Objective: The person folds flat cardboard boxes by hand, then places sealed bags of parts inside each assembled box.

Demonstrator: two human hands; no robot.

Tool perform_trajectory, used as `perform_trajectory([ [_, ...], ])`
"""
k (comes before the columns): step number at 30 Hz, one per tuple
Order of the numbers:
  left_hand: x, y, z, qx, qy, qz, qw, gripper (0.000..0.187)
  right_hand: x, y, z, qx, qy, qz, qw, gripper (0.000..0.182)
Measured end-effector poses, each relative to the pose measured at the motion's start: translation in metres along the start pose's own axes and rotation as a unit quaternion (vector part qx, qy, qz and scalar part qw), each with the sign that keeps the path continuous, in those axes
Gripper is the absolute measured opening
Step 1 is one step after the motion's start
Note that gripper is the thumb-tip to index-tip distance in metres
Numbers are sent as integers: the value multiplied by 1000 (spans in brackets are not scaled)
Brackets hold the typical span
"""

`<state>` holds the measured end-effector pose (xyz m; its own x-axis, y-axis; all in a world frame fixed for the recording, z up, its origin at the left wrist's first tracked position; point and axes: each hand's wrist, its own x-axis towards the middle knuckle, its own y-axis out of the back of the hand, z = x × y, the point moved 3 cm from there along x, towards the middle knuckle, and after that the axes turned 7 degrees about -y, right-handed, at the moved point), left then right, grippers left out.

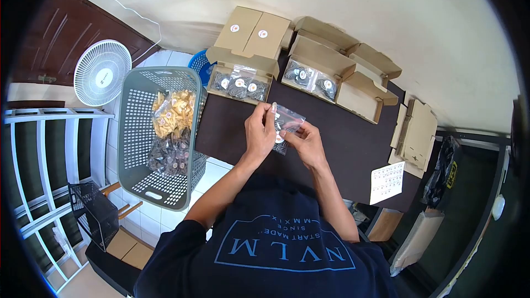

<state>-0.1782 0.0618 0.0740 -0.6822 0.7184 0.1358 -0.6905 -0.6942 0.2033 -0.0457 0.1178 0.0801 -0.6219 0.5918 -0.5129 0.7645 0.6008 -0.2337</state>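
Contents of small clear plastic pouch partly hidden by fingers; sticker unreadable. Pouch tilted, long axis upper right to lower left, above dark table. Left hand and right hand both pinch its edges.

left hand raised, right hand beside, fingers pinched

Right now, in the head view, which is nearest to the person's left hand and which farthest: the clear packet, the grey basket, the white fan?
From the left hand:
1. Clear packet, held between both hands.
2. Grey basket, beside the table's edge.
3. White fan, beyond the basket, by the door.
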Motion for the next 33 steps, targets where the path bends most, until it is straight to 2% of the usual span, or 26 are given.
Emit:
perform_trajectory([
  [6, -1, -4, -11, 33, -11, -14, 999, 15, 3, 3, 11, 26, -6, 5, 1000, 16],
  [11, 1, -9, -31, 43, -24, -46, 998, 14, 12, 17, 18, 23, -50, 27, 998, 17],
  [13, 6, -9, -37, 58, 2, -74, 996, 17, 23, 32, 5, -49, -41, 67, 996, 21],
  [14, 7, -8, -41, 5, 45, -74, 996, 21, 35, 45, 3, -63, 10, 96, 993, 24],
  [15, 10, -5, -41, 6, 46, -73, 996, 21, 51, 63, 4, -58, 24, 109, 992, 23],
  [17, 17, 3, -43, 16, 66, -71, 995, 24, 81, 93, -3, -104, 29, 189, 976, 22],
  [19, 21, 13, -49, 45, 51, -93, 993, 26, 122, 133, 7, -169, 65, 249, 951, 33],
  [20, 23, 16, -52, 39, 54, -103, 992, 25, 138, 142, 7, -209, 47, 275, 937, 38],
  [22, 25, 22, -55, 33, 56, -116, 991, 24, 153, 142, -5, -250, 29, 298, 921, 42],
  [24, 24, 29, -56, 32, 69, -121, 990, 24, 162, 141, -15, -336, 30, 357, 871, 45],
  [28, 21, 40, -58, 67, 108, -149, 981, 25, 181, 141, -12, -377, 44, 360, 852, 52],
  [30, 17, 44, -64, 75, 106, -148, 980, 25, 183, 139, -10, -439, 50, 376, 814, 52],
  [33, 13, 46, -73, 76, 113, -145, 980, 25, 186, 140, -7, -435, 27, 365, 823, 53],
])
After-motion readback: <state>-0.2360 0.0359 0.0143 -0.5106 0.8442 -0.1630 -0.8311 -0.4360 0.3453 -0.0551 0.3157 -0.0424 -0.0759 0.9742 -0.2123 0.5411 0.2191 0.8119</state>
